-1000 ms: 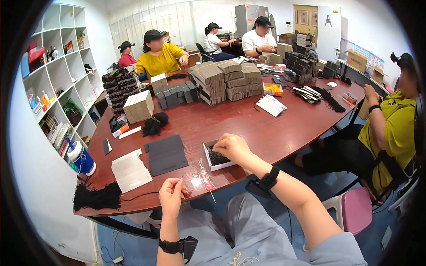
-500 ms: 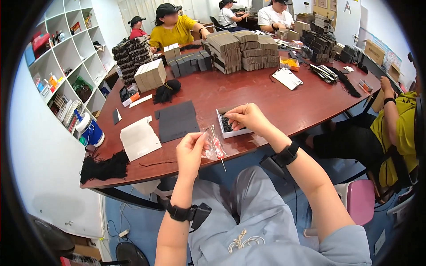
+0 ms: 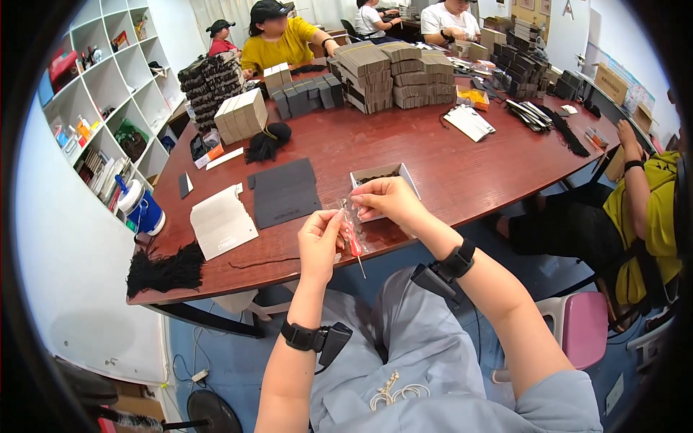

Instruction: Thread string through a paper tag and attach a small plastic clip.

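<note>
My left hand (image 3: 321,234) is closed in a pinch just over the table's near edge. Its fingertips are beside a thin red-handled tool (image 3: 352,238) that rests on or in clear plastic, its metal tip sticking out past the edge. What the fingertips hold, if anything, is too small to make out. My right hand (image 3: 384,199) is also pinched, close to the left fingertips and in front of a small white open box (image 3: 411,182). Small dark pieces (image 3: 382,174) lie in that box, partly hidden by my hand. Anything between my right fingertips cannot be made out.
A dark grey sheet (image 3: 286,193) and a beige sheet (image 3: 224,222) lie left of my hands. Black strands (image 3: 166,270) and a blue jug (image 3: 144,211) are at the left edge. Stacked grey bundles (image 3: 364,68) stand farther back. Other people sit around the table (image 3: 440,159).
My right hand has moved left, away from above the white box and toward my left fingertips. The left hand has shifted slightly right and up.
</note>
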Motion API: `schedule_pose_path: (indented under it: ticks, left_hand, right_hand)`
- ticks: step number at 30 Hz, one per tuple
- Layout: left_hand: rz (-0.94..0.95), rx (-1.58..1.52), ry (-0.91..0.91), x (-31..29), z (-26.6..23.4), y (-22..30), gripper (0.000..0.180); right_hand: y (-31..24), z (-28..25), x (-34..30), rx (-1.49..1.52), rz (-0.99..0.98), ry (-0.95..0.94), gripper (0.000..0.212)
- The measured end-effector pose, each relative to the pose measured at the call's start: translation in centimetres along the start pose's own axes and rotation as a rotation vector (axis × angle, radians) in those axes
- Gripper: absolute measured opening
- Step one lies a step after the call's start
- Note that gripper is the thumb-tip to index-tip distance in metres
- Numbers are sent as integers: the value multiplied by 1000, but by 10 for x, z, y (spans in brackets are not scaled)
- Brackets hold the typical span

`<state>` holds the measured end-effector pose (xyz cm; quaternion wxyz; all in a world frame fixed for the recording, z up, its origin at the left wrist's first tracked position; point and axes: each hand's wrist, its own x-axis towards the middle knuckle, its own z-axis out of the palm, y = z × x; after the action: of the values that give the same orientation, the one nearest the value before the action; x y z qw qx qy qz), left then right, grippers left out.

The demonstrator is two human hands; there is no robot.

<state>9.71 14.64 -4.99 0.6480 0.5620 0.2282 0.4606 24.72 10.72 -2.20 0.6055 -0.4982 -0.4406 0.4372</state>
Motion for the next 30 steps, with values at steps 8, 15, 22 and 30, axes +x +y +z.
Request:
schedule_pose_path:
  ticks: [8, 15, 22, 30]
  left_hand:
    - [36, 14, -12, -2, 0, -1, 9]
    - [57, 3, 48, -3, 1, 0, 9]
    - [103, -22, 141, -3, 4, -3, 7]
    - [167, 51, 176, -4, 6, -8, 6]
  right_hand:
    - [-6, 6, 9, 39, 142, -58, 17]
    - [-3, 16, 10, -117, 21, 3, 13]
    - [2, 21, 10, -149, -92, 10, 15]
    - [-6, 26, 4, -244, -90, 0, 15]
